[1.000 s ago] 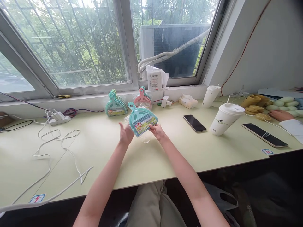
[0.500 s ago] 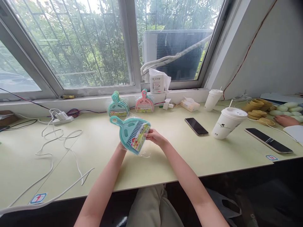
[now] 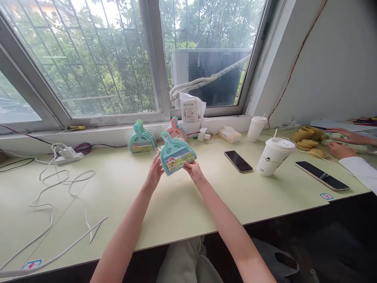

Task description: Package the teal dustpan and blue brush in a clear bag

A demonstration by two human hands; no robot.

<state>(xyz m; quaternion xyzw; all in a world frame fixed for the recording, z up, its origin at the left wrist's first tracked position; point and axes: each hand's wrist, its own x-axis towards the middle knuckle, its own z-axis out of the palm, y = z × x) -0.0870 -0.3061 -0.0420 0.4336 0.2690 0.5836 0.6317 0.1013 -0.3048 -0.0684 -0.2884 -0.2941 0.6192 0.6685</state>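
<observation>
Daylight from a wide barred window falls on a pale green desk (image 3: 123, 184) that runs along the sill. Above the desk, just in front of the person, both bare hands hold up a teal plastic mini dustpan-and-brush set sealed in clear film (image 3: 176, 156).

The left hand (image 3: 155, 175) cups the set's lower left edge, palm turned inward and fingers closed lightly against the wrap. The right hand (image 3: 192, 170) pinches the lower right corner, close to the colourful printed label, thumb in front. The set stands nearly upright between them, its long axis rising from the broad bristle end at the fingers to the looped handle, which leans up and away to the left, beyond the left hand's fingertips. Both hands sit equally close; each grips its own bottom corner, so the handle end is free.

Beyond the hands, against the sill, lean a stack of matching teal dustpan sets (image 3: 141, 138) and, right behind the held one, a pink dustpan set (image 3: 176, 131), partly hidden. Right of the right hand lie a black smartphone (image 3: 238, 161) and a white lidded paper cup with a straw (image 3: 274, 156). Far left of the left hand a white cable (image 3: 59, 184) loops across the desk. At the far right edge another person's hands (image 3: 343, 143) rest among yellow rings and pale green pieces.
</observation>
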